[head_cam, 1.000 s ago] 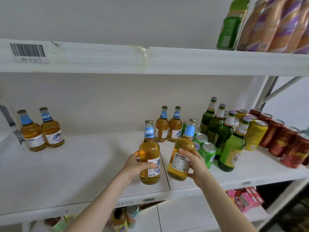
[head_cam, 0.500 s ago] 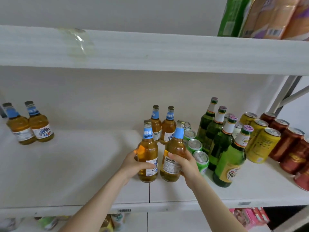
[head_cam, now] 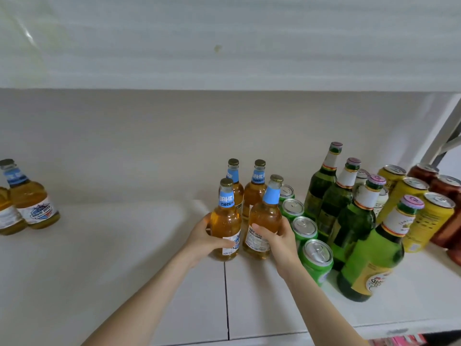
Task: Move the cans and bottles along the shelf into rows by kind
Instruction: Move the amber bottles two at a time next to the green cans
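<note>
My left hand (head_cam: 204, 239) grips an amber bottle with a blue neck label (head_cam: 225, 219), which stands on the white shelf (head_cam: 124, 258). My right hand (head_cam: 279, 242) grips a second amber bottle (head_cam: 264, 216), tilted slightly right, beside the first. Two more amber bottles (head_cam: 257, 188) stand just behind them. Right of my right hand runs a row of green cans (head_cam: 315, 258), then green bottles (head_cam: 369, 255), yellow cans (head_cam: 429, 221) and red cans (head_cam: 446, 188). Two further amber bottles (head_cam: 30, 198) stand at the far left.
The upper shelf board (head_cam: 224, 46) hangs low overhead. A wide bare stretch of shelf lies between the far-left bottles and my hands. A metal shelf brace (head_cam: 446, 136) rises at the right. Pink packets (head_cam: 399, 342) show below the front edge.
Both hands have carried their amber bottles back from the shelf's front edge and set them in front of the two rear amber bottles. The view has shifted right and closer.
</note>
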`<state>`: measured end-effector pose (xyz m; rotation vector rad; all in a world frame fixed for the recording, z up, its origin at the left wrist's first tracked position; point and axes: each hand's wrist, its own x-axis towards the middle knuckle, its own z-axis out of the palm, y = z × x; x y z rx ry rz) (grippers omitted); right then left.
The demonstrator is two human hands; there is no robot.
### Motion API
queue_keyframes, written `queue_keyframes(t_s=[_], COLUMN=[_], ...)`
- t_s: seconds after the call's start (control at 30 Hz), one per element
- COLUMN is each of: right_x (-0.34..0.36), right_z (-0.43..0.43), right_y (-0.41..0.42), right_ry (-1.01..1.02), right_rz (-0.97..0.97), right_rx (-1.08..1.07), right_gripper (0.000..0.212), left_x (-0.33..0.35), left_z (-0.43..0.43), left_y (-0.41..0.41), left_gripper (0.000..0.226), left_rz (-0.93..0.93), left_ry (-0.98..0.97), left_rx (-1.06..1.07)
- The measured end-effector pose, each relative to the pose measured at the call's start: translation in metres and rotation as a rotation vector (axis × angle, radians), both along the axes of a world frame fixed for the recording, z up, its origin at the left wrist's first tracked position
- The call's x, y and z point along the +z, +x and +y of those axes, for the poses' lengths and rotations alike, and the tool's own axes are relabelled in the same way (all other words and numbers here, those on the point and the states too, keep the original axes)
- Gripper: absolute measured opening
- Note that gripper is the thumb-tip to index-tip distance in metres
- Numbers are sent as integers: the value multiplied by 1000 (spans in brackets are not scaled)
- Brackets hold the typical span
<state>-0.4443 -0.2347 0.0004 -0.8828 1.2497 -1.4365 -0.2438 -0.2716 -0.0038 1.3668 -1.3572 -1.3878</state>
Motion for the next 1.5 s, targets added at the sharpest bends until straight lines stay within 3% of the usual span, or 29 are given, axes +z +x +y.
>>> queue_keyframes(t_s=[0.23, 0.7, 0.93, 1.13, 1.5], right_x=[-19, -33, -47, -58, -59], right_z=[-13, -18, 3, 5, -6], right_y=[0, -3, 3, 11, 13], right_ry=[-56, -104, -113, -145, -109], right_rz=[77, 109, 132, 229, 231], right_rx=[-2, 53, -19, -123, -147], right_gripper=[63, 67, 82, 65, 67], left_x=[-13, -21, -41, -58, -56], left_z=[-13, -21, -5, 5, -10], left_y=[-5, -2, 6, -4, -6], left_gripper=[85, 81, 92, 66, 66], left_rz=[9, -23, 13, 6, -9], left_ry=[-30, -65, -136, -190, -206], left_rx=[-20, -44, 76, 208, 211])
